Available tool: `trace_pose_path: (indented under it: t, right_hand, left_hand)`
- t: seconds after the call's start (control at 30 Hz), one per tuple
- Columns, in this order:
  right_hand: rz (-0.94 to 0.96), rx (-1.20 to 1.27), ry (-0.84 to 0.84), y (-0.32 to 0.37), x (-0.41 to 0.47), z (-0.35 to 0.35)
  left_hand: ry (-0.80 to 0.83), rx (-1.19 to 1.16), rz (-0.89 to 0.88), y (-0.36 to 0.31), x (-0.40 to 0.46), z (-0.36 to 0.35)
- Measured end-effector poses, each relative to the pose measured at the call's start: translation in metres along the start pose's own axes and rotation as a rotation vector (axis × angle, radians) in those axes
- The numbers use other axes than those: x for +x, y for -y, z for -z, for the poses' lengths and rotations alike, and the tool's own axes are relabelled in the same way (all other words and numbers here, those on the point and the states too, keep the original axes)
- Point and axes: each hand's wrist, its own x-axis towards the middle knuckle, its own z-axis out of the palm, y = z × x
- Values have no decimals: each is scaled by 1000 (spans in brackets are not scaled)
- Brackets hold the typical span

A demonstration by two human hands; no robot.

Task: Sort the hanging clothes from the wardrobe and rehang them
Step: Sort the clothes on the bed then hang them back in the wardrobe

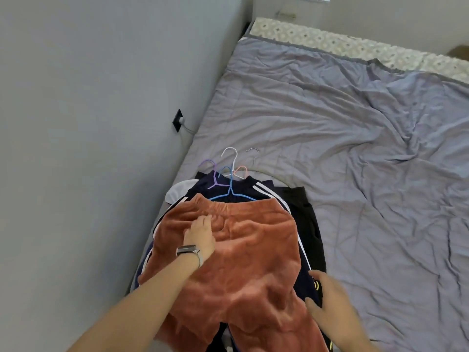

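The pile of clothes (253,237) lies on the bed (355,148), in the lower middle of the frame, close to the wall. The job now looks like picking one piece off the pile.

To do it well, hold the pile still with one hand and lift only the top piece with the other. Pull slowly, so the hooks at the top of the pile do not catch each other.

The left hand (201,235) rests flat on the orange pants (241,262), with its fingers straight. The right hand (327,298) sits at the right edge of the pile, fingers spread. It may be touching the dark pants (308,250) under the orange ones, but that is hard to see.

The orange pants are soft and fuzzy. They hang on a blue hanger (228,191). Under them are dark clothes with white stripes. More hangers (238,163) stick out at the top: purple, white, pink and silver.
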Motion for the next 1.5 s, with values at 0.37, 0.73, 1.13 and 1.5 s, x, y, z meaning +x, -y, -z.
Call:
trace_pose_path:
  t: [0.37,0.73,1.13,1.5]
  right_hand:
    - [-41,2,60,-2,44,-18]
    - [131,-330,8,26,82,3]
    - [117,-28,119,11,74,-3]
    - [159,-62,130,2,52,-1]
  left_hand:
    - [240,206,19,6,118,-17]
    - [-57,-304,-624,-35,-10,34]
    - [124,-70,287,55,147,-1]
    - [137,-433,298,38,69,-11]
